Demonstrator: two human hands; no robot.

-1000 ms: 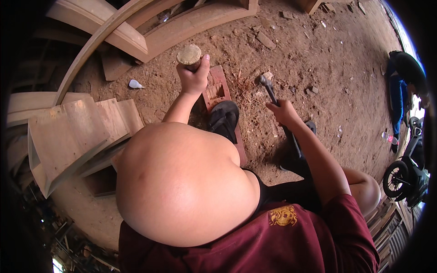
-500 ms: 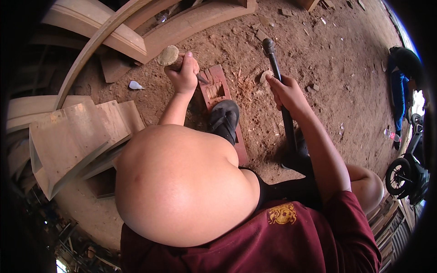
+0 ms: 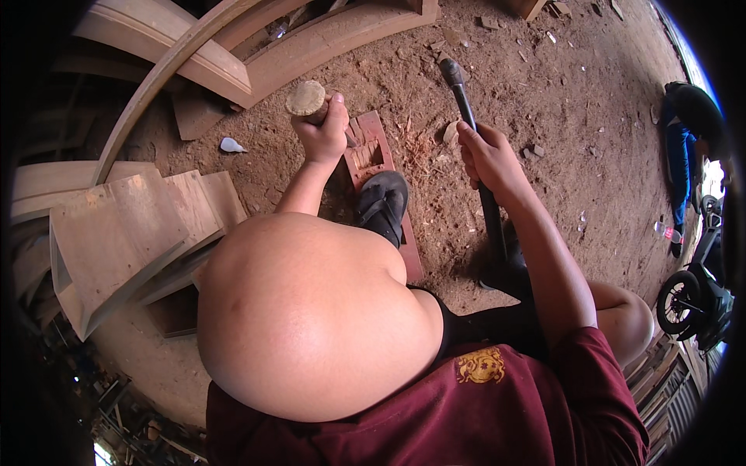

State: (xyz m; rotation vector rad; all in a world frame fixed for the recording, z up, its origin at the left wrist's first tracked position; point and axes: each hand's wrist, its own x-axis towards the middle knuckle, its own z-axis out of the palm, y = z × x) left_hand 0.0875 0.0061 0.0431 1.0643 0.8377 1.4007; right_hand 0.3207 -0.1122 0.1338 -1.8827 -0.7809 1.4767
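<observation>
My left hand [image 3: 325, 133] is wrapped round the thick wooden handle of a chisel [image 3: 307, 101], whose pale worn butt faces up. Its dark blade slants down to the edge of a reddish wooden board [image 3: 363, 128]. A rectangular recess is cut into that board, with splintered wood inside. My foot in a black sandal [image 3: 382, 203] presses on the board just below the recess. To the right, my right hand [image 3: 493, 159] grips the dark shaft of a hammer [image 3: 460, 92], its rounded head pointing away from me, raised apart from the chisel.
Wood shavings [image 3: 416, 147] lie on the dirt floor beside the board. Wooden frames [image 3: 311, 54] stand at the far left, with stacked panels [image 3: 128, 217] nearer. A small white bottle [image 3: 231, 145] lies between them. A person in blue trousers [image 3: 681, 167] and a motorcycle [image 3: 695, 303] are at the far right.
My left hand and the chisel have shifted slightly right, and the handle stands more upright. The hammer head has moved a little away and to the left.
</observation>
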